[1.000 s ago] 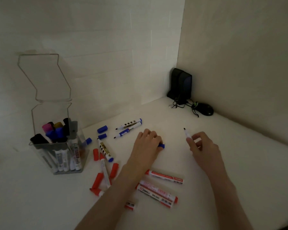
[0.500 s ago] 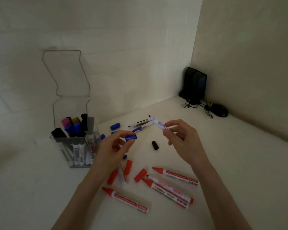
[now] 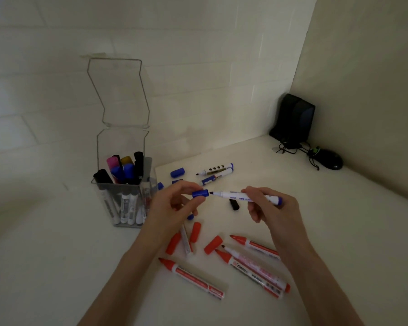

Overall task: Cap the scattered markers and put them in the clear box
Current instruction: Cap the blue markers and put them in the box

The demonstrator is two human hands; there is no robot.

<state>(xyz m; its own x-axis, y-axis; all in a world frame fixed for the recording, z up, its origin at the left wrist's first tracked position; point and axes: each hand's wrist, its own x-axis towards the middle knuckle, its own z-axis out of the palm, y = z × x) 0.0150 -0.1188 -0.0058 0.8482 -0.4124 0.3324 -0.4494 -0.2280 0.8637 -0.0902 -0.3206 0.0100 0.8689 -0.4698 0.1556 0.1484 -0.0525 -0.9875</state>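
Blue plastic, smooth and round, formed the short cap (image 3: 200, 193) pinched between the thumb and fingertips of the left hand (image 3: 167, 215), its open mouth turned to the right. Facing it was the held marker (image 3: 243, 196), a slim white barrel with blue print and a blue end plug, gripped level in the curled fingers of the right hand (image 3: 275, 214). Its dark pointed tip sat just beside the cap's mouth, in line with it and not yet inside. Both were raised above the table (image 3: 339, 231), a pale matte surface, between the two hands.

Left of the left hand stood the clear box (image 3: 125, 191), a tall square case of transparent plastic with its hinged lid (image 3: 118, 90) tipped up against the wall. Capped markers stood upright inside it, their tops black, pink, yellow and blue.

Under and in front of the hands lay thicker red markers (image 3: 191, 277), white-bodied with tapered red noses, and three stubby red caps (image 3: 213, 244) loose among them. A black cap (image 3: 234, 204) lay on the table near the right hand's fingers. Farther back, two uncapped blue markers (image 3: 214, 170) lay side by side, with a loose blue cap (image 3: 177, 172) to their left. In the far corner sat a black speaker (image 3: 292, 118) and a dark mouse (image 3: 329, 160) with tangled cords.
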